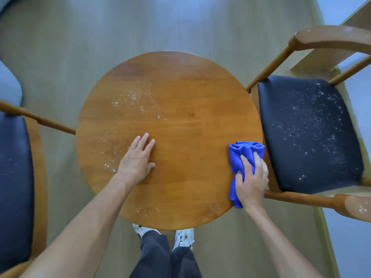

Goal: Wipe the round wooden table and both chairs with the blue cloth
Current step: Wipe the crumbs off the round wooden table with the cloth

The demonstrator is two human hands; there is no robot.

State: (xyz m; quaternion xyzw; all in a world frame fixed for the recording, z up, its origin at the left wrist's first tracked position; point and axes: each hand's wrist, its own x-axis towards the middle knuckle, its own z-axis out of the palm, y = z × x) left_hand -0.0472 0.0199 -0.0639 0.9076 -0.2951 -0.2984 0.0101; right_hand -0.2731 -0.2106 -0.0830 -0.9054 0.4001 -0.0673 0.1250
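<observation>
Blue cloth (244,157) bunched at the right edge of the round wooden table (180,109), pinned under the right hand (252,181), fingers curled down over its folds, perhaps gripping. Left hand (137,159) spread flat and empty on the tabletop, just beside white specks (130,97). More specks across the right chair (309,133) seat.

Pale wood-plank floor (140,33) with soft glare, light wall (341,9) at right
</observation>
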